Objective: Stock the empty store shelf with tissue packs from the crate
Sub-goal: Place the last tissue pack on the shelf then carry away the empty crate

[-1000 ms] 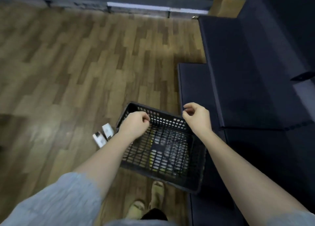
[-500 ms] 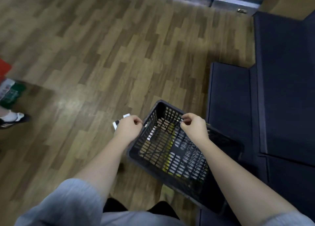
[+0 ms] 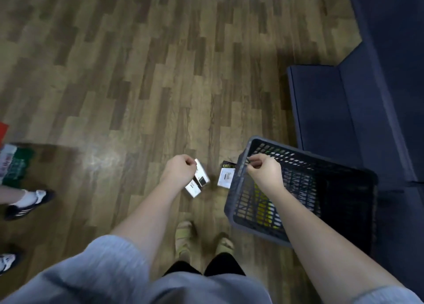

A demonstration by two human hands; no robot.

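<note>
Right hand (image 3: pixel 263 169) has fingers curled over the near-left rim of the dark perforated plastic crate (image 3: pixel 321 202), gripping it. The crate is tilted, and whether its base is on the floor can't be told. Its right side sits close against the dark blue flat-topped shelf unit (image 3: pixel 339 111), which takes up the whole right edge of the view. The shelf's top runs out of frame to the right and top.

Left hand (image 3: pixel 180 171) is off the crate, loosely fisted and holding nothing visible. It hangs above the small boxes on the floor. Contact with them can't be told.

Three small white rectangular tissue packs (image 3: pixel 197 184) with dark label patches lie on the wood-look plank floor (image 3: pixel 137 74). Two overlap just left of the crate's left wall, partly hidden under the left hand. The third lies flat right beside that wall. A dark pack with yellow lettering (image 3: pixel 228 165) pokes out behind the third, mostly hidden by the crate rim.

Crate walls and base are an open grid. Yellow and pale shapes show through the mesh, too blurred to identify. The interior looks mostly bare, with the deep right side in shadow.

There's wide open floor ahead and to the left, glossy with a glare patch. The wearer's feet in tan sandals (image 3: pixel 183 237) stand just near-side of the packs.

At the left edge are another person's dark striped shoe with white sock (image 3: pixel 29 202) and a second shoe (image 3: pixel 6 261) cut off below it. A green-and-white carton (image 3: pixel 13 166), also cut off, has unreadable print.
</note>
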